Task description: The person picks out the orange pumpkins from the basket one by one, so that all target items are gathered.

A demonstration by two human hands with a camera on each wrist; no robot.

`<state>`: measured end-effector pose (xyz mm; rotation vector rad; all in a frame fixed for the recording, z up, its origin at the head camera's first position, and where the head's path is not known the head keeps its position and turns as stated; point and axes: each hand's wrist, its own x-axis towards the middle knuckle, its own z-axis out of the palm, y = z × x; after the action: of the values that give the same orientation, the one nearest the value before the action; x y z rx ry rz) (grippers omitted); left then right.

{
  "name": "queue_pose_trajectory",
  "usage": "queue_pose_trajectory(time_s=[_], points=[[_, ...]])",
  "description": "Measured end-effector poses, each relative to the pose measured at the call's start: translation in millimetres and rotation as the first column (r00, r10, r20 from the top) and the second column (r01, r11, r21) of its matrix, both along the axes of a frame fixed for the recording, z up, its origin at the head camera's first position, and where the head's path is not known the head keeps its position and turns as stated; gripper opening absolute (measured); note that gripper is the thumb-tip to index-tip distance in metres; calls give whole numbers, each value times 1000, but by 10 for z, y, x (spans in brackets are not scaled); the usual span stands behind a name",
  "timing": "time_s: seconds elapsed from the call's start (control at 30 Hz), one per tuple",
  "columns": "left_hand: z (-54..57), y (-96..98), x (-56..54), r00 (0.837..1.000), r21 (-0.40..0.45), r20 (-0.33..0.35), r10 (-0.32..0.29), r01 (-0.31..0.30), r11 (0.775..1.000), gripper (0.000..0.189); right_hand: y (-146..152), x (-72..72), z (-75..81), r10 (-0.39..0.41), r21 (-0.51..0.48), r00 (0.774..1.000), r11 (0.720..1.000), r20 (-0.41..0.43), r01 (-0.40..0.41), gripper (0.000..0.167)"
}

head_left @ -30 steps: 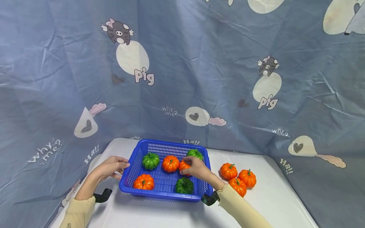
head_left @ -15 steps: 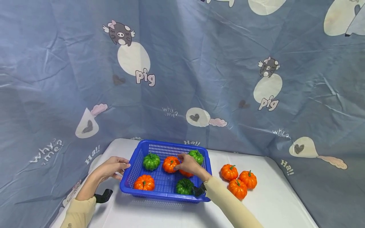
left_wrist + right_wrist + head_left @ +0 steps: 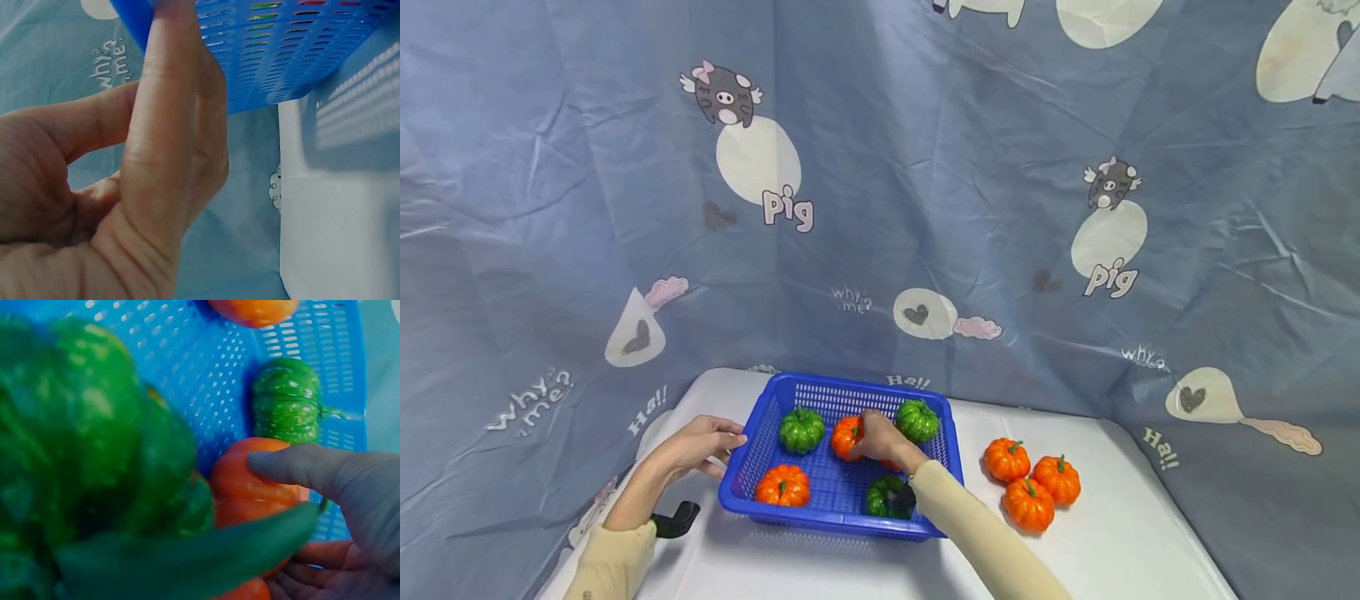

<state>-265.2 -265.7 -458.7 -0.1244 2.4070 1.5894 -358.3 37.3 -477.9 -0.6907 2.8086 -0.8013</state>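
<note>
Head view: blue basket [image 3: 820, 516] on a white table [image 3: 805, 575], six small pumpkins in it. Right hand [image 3: 880, 440] reaches in from the right and grips the middle pumpkin [image 3: 844, 437], orange, toward the far side. Right wrist view: thumb lies on one side of it, fingers curl in below. Cannot tell whether its base clears the basket floor.

Just left of the gripped one sits a far-left green pumpkin [image 3: 802, 430]. Second orange, the covered pumpkin [image 3: 889, 465], shows only in part beneath the right hand; whether it touches the middle pumpkin, cannot tell. Far-right green pumpkin [image 3: 917, 422] sits in the far right corner. Near-right green pumpkin [image 3: 880, 497], darker, lies by the near wall, partly behind the black wrist camera [image 3: 904, 500]. Near-left orange pumpkin [image 3: 783, 485] lies in the near left corner.

Left hand [image 3: 703, 442] is outside the basket at its left wall, fingers relaxed. Left wrist view: one finger runs straight up to the rim and touches it; another bends behind.

Right of the basket, on the table, an orange cluster of three: a far one [image 3: 1007, 460], a right one [image 3: 1057, 480] and a near one [image 3: 1029, 505], close together.

Both sleeves [image 3: 977, 529] cream. Blue-grey cloth [image 3: 865, 183] behind, printed with pigs and "why me?".
</note>
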Motion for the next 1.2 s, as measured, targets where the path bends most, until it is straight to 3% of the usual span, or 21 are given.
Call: queue_pose_trajectory(time_s=[0.17, 0.5, 0.67, 1.0, 1.2], points=[[7, 10, 8, 1000, 3, 3, -3, 3, 1000, 48, -13, 28, -4, -13, 52, 1000, 999, -25, 15, 50], [18, 6, 5, 1000, 7, 7, -5, 5, 1000, 48, 85, 4, 93, 26, -39, 999, 999, 26, -25, 59], [6, 3, -3, 1000, 8, 8, -2, 2, 1000, 48, 127, 60, 168, 50, -87, 997, 995, 63, -44, 67], [1, 5, 1, 1000, 1, 5, 5, -5, 1000, 48, 327, 388, 435, 138, -186, 990, 974, 23, -131, 66], [-12, -1, -7, 1000, -4, 5, 6, -6, 1000, 49, 633, 653, 639, 84, -266, 994, 962, 66, -63, 69]])
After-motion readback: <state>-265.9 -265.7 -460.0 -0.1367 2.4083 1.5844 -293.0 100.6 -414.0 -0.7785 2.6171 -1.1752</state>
